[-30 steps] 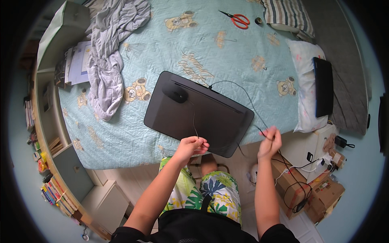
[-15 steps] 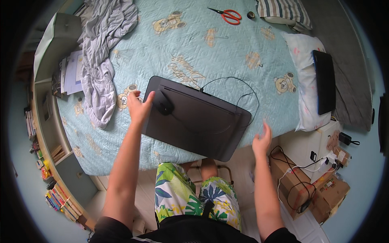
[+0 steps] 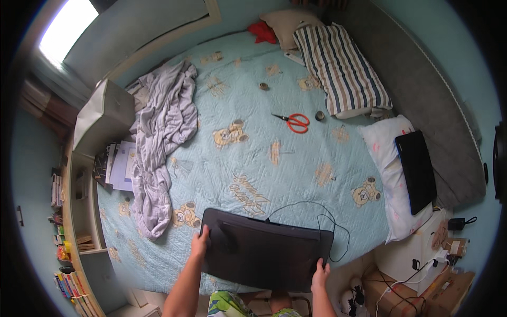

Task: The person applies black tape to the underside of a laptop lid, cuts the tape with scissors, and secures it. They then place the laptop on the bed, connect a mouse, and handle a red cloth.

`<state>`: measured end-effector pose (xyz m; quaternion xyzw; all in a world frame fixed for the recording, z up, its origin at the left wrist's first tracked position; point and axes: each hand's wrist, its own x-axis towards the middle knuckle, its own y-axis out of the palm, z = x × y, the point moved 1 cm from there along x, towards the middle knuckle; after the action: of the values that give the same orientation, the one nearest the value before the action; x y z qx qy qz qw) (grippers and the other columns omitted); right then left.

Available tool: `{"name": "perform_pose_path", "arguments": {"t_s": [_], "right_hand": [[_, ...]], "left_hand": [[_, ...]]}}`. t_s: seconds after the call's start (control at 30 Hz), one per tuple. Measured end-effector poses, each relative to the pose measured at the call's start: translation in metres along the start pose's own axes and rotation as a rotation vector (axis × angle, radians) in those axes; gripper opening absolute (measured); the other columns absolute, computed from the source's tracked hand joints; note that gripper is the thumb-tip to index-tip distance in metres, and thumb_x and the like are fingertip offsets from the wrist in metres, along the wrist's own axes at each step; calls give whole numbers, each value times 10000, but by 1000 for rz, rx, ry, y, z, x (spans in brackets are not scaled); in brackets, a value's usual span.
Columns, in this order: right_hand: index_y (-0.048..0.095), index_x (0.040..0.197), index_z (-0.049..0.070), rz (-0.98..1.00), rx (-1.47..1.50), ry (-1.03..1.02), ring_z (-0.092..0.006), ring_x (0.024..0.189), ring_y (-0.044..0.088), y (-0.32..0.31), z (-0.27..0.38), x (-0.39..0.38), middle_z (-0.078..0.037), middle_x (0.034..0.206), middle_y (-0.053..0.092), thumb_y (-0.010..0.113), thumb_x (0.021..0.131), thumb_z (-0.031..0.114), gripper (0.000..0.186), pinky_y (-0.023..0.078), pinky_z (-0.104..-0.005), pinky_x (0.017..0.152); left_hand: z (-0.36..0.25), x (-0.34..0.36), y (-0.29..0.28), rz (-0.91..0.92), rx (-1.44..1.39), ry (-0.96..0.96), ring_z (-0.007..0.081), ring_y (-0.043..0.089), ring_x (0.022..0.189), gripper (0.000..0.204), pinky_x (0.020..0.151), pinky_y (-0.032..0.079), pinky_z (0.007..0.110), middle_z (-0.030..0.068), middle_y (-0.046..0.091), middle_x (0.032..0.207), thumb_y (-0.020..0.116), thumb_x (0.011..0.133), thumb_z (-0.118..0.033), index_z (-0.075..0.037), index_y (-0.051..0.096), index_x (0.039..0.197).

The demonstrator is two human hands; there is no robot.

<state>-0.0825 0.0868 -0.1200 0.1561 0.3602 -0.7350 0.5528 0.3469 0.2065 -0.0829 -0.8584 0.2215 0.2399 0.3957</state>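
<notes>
A wide, flat black panel (image 3: pixel 264 259) with rounded corners lies at the near edge of the bed, in front of my lap. My left hand (image 3: pixel 199 244) is closed around its left edge, thumb on top. At the lower right edge, my right hand (image 3: pixel 320 272) grips the same panel, its fingers partly hidden. A dark computer mouse (image 3: pixel 230 240) rests on the panel's left part. From the far edge, a thin black cable (image 3: pixel 306 203) loops out to the right over the quilt.
Red-handled scissors (image 3: pixel 297 123) and two small tape rolls (image 3: pixel 319 115) lie farther back on the quilt (image 3: pixel 253 169). A crumpled grey blanket (image 3: pixel 158 153) is at left. At right, another black device (image 3: pixel 416 171) leans on a white pillow (image 3: pixel 388 158); cardboard boxes (image 3: pixel 449 296) stand below.
Both hands were apart from the panel and now hold its sides. The panel has turned slightly, lying straighter before me. My view has tilted up, showing more of the bed's far end.
</notes>
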Motion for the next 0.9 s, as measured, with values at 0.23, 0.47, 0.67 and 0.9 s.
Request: {"name": "perform_pose_path", "arguments": {"t_s": [0.23, 0.47, 0.67, 0.9], "right_hand": [[603, 935, -15, -49, -414, -223, -361, 860, 624, -50, 126, 0, -197, 913, 661, 661, 886, 407, 429, 470, -429, 753], [591, 921, -57, -91, -378, -360, -229, 837, 569, -45, 280, -28, -146, 905, 635, 651, 920, 312, 373, 450, -378, 769], [616, 858, -56, -158, -285, -477, -236, 702, 567, 13, 371, -42, -146, 774, 640, 673, 898, 380, 442, 459, -374, 687], [663, 892, -50, -227, -159, -480, -200, 749, 601, 112, 409, -53, -121, 837, 689, 721, 867, 357, 411, 480, -366, 716]], "left_hand": [[-54, -118, -27, 18, -154, -207, 277, 528, 1161, 943, 1006, 391, 388, 246, 566, 1237, 626, 812, -689, 137, 519, 1253], [-186, -132, -71, 54, -111, 77, 222, 635, 852, 670, 800, 495, 332, 151, 674, 898, 700, 817, -567, 73, 631, 1003], [-287, -66, -86, 66, 14, 225, 311, 673, 871, 708, 790, 514, 388, 217, 684, 929, 722, 773, -587, 63, 616, 1035], [-338, 29, -121, 122, -84, 228, 332, 673, 895, 733, 806, 510, 412, 218, 684, 943, 745, 734, -602, 54, 607, 1027]]}}
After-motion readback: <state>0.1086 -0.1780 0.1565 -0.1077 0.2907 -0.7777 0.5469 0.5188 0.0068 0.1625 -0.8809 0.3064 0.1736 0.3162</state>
